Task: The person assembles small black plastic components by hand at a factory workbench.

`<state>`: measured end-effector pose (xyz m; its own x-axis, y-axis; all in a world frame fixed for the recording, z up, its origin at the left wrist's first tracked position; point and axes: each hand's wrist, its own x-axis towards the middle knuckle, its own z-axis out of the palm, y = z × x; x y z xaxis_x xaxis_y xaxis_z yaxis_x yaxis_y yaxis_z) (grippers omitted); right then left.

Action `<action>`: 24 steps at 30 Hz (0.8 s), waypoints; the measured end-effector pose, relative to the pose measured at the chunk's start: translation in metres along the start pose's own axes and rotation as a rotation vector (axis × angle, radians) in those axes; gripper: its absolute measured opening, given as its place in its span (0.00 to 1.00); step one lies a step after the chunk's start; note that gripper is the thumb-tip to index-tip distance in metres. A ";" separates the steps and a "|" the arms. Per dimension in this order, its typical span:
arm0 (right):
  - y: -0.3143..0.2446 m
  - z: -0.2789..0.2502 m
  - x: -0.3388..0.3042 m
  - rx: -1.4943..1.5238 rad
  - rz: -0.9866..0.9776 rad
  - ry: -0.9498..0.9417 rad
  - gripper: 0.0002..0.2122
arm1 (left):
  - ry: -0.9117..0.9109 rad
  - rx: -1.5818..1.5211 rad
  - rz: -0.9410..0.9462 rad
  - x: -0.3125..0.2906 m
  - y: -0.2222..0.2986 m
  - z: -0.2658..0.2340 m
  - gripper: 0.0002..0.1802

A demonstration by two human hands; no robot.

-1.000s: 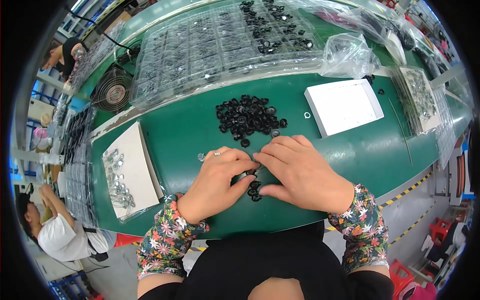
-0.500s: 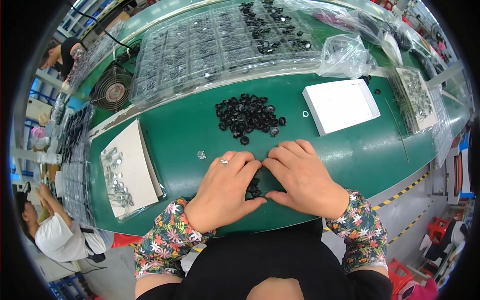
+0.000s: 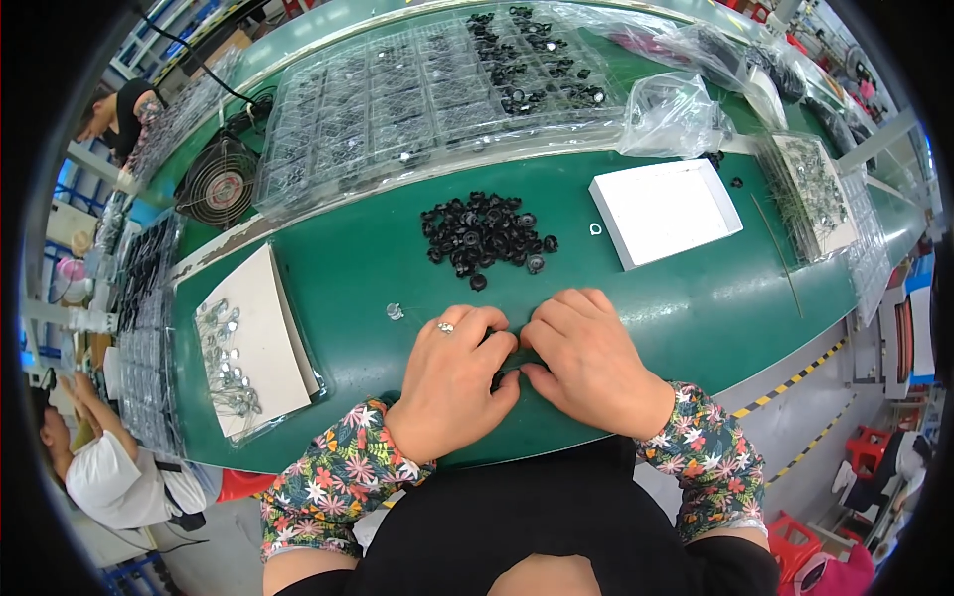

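Head view. Clock directions taken from the gap between the hands. Left hand [image 3: 452,372] and right hand [image 3: 586,358] face each other near the close edge of the green surface [image 3: 358,238]. Fingers of both are curled, tips nearly meeting; neither is spread wide. Dark bits [image 3: 503,376] show in the gap by the left thumb, mostly covered; cannot tell whether either hand grips one or merely touches it.

Pile of small black parts [image 3: 477,233] at 12 o'clock, leaning to 11; one stray black part [image 3: 478,283] sits at its near edge. Small clear piece [image 3: 395,311] at 10, just beside the left hand. Card with clear pieces [image 3: 268,338] at 9. White ring [image 3: 595,229] at 1, shallow white box [image 3: 666,214] between 1 and 2.

Risks, judged: a fingertip slip could scatter the covered bits; a leftward sweep of the left hand could knock the clear piece; reaching forward could spread the pile.
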<state>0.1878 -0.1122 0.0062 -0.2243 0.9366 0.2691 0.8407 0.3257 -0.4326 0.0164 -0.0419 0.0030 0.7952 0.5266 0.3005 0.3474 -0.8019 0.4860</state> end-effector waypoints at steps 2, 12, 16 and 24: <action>0.000 0.001 0.000 -0.013 -0.015 0.018 0.10 | 0.015 -0.005 0.000 0.000 0.000 0.002 0.12; -0.004 0.002 0.003 -0.043 -0.009 0.017 0.09 | 0.023 -0.046 0.004 -0.001 -0.004 0.004 0.08; -0.002 0.005 0.004 -0.073 -0.045 0.017 0.08 | -0.001 -0.100 -0.034 0.000 -0.007 0.006 0.08; 0.009 0.005 0.006 -0.095 -0.182 -0.044 0.04 | 0.004 -0.267 -0.076 -0.001 -0.014 0.001 0.05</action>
<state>0.1918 -0.1025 -0.0003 -0.3965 0.8687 0.2970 0.8265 0.4786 -0.2965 0.0115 -0.0313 -0.0048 0.7698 0.5837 0.2583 0.2621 -0.6581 0.7058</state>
